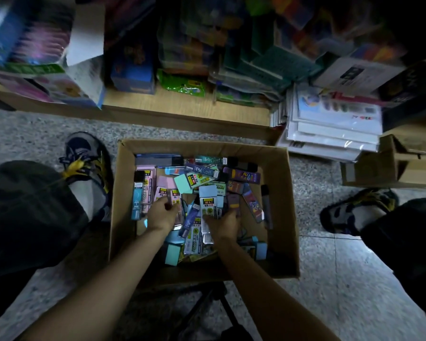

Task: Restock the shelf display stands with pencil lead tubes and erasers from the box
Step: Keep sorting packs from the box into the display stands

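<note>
The floor fills most of the frame: grey speckled terrazzo [317,183] across the middle and left, giving way at the lower right to paler, glossy tiles [354,279]. The light is dim and the upper part of the view is blurred.

An open cardboard box [278,205] sits on the floor at the centre, between the person's two shoes: the left shoe [89,158] close against the box's left wall, the right shoe [354,210] well apart at the right. Inside the box lies a loose heap of pencil lead tubes [202,183] in pink, teal, pale blue and purple, piled over one another at all angles.

Both bare forearms reach in from the bottom edge. The left hand [161,214] is left of the heap's centre with its fingers curled round a pink lead tube [174,196]. The right hand [225,223] is just beside it, its fingers buried among the tubes — whether it grips one cannot be told.

Along the top runs a low wooden shelf [158,104] crammed with stock, among it a blue carton [133,72] and a green packet [182,84]. At the upper right a leaning stack of flat white packs [330,134] rests on the floor against the shelf, and a smaller cardboard box [384,163] stands beside it.
</note>
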`<state>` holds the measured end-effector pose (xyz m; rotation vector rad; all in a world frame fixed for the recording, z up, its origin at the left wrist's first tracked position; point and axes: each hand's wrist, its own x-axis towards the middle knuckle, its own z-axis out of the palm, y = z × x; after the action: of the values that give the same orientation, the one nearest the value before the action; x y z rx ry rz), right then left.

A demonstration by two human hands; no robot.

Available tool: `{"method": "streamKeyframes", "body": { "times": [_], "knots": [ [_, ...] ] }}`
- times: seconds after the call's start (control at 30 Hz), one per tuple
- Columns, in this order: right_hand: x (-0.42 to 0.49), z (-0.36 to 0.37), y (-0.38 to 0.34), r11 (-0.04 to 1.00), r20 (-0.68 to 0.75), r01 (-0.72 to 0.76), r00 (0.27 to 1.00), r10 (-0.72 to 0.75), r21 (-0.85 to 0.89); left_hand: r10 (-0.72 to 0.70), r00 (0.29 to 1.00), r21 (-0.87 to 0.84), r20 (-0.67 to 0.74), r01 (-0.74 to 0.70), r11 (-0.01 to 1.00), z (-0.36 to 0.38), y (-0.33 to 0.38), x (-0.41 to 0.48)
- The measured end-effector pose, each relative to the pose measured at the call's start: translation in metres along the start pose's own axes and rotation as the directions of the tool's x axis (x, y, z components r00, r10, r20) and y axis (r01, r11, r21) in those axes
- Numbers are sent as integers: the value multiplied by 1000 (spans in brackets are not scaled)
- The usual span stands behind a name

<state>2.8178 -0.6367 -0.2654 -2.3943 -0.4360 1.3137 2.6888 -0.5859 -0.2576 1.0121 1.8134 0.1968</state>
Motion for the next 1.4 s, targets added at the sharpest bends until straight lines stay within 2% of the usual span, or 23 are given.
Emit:
{"method": "streamKeyframes", "body": {
  "times": [0.13,0.23,0.43,0.53,0.63,0.73,0.87,0.93,1.07,1.23,1.4],
  "knots": [
    [-4,-5,-6,981,80,-42,996,27,192,-4,993,9,120,3,1000,-10,-12,-5],
    [-14,-8,-6,933,164,-92,986,36,349,-47,987,-63,152,57,996,-14,-13,-13],
    [-24,-37,6,934,103,11,993,-51,356,-71,985,-226,156,106,968,-17,-12,-37],
    [-29,-62,2,883,137,22,986,-98,469,-22,959,-239,281,92,967,-16,-5,-47],
    [-40,-80,-9,804,293,-67,946,-136,591,78,941,-299,330,26,954,-7,12,-61],
    [-53,-89,-21,752,358,-63,904,-236,656,123,948,-402,292,5,915,1,36,-81],
    [-75,-95,-34,720,348,5,873,-342,694,166,931,-577,325,56,814,8,60,-107],
    [-85,-97,-39,707,335,37,862,-380,707,193,938,-634,288,36,772,9,67,-118],
    [-107,-104,-49,680,292,106,848,-443,725,264,943,-682,202,-58,729,5,76,-138],
    [-136,-121,-66,716,158,356,825,-543,600,285,953,-716,105,-126,687,-7,93,-158],
    [-159,-142,-89,686,141,424,783,-606,591,457,886,-737,79,-256,625,-27,114,-175]
  ]
}}
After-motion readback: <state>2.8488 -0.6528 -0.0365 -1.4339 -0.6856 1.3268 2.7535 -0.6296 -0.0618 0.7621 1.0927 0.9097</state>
